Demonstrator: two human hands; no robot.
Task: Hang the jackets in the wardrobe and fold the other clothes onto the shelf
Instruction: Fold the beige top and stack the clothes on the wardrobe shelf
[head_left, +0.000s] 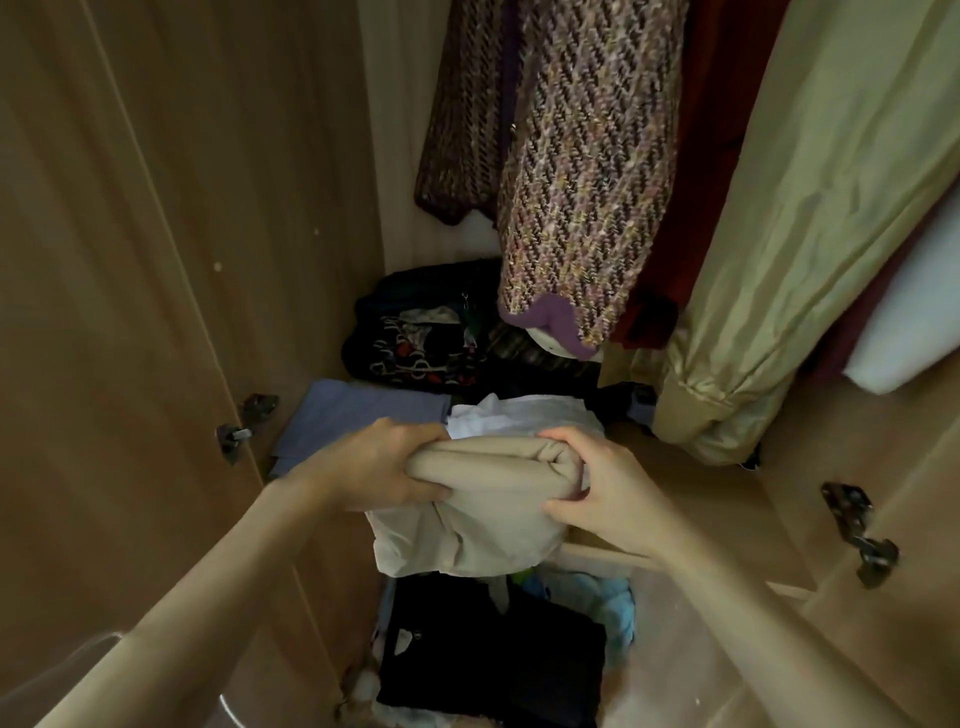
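A folded beige garment (483, 499) is held at the front edge of the wardrobe shelf (685, 483). My left hand (374, 467) grips its left end and my right hand (608, 493) grips its rolled right end. Just behind it on the shelf lie a white garment (519, 415) and a folded pale blue one (348, 415), with dark patterned clothes (415, 338) further back. Above hang a knitted purple-brown jacket (582, 171), a dark red garment (711, 130) and a light green jacket (810, 234).
The open wooden door (130, 260) stands at the left with hinges (244, 421); another hinge (857, 530) is on the right side. Below the shelf lie a folded black garment (493, 654) and light blue cloth (613, 608). A white item (909, 322) hangs far right.
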